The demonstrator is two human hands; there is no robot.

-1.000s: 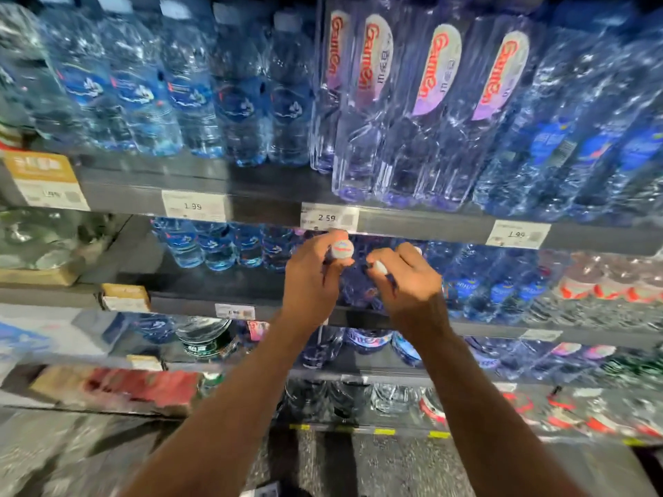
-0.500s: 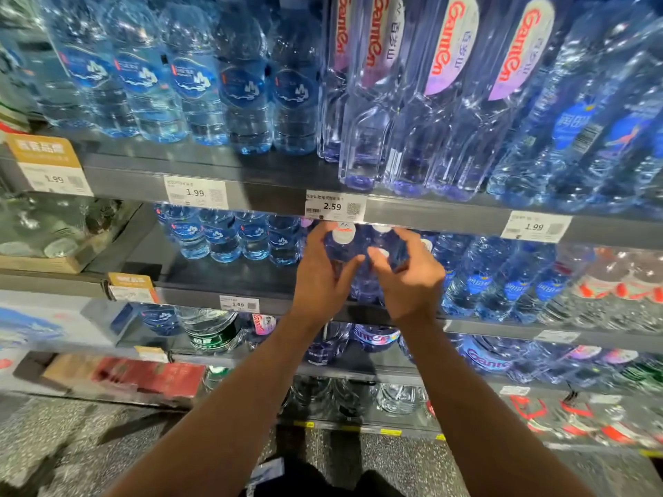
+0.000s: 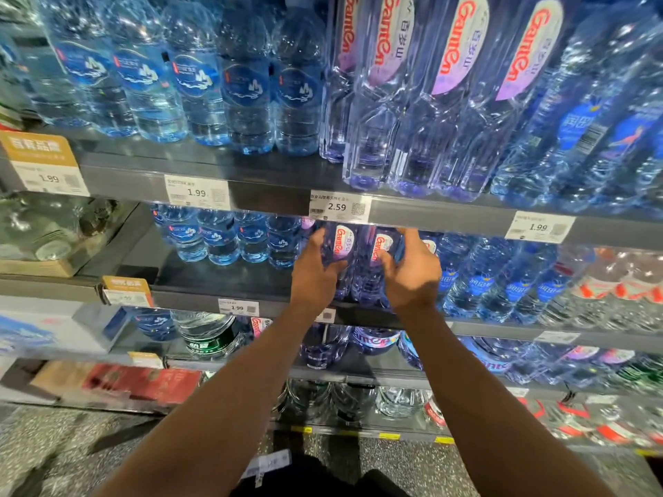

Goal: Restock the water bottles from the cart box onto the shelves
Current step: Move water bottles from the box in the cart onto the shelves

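Second shelf point(image 3: 201, 281) down, under the 2.59 price tag point(image 3: 339, 207). Left hand point(image 3: 315, 274) wraps the flank of one Ganten water bottle point(image 3: 339, 252), thumb across its front, fingers curled behind. Right hand point(image 3: 412, 270) curls round the neighbouring Ganten bottle point(image 3: 380, 256), thumb on its label side. Both bottles stand upright, touching each other, near the shelf's front edge, just left of a row of blue-labelled bottles point(image 3: 477, 281).

Handling, as judged: full bottles, so fairly heavy for their size; thin clear plastic that gives under a squeeze; smooth, possibly slippery walls. Square-ish faceted body gives flat faces to press on. Best hold looks mid-body, around the label, not the cap. Tall and narrow, so likely to tip if nudged high.

Cart box not in view.
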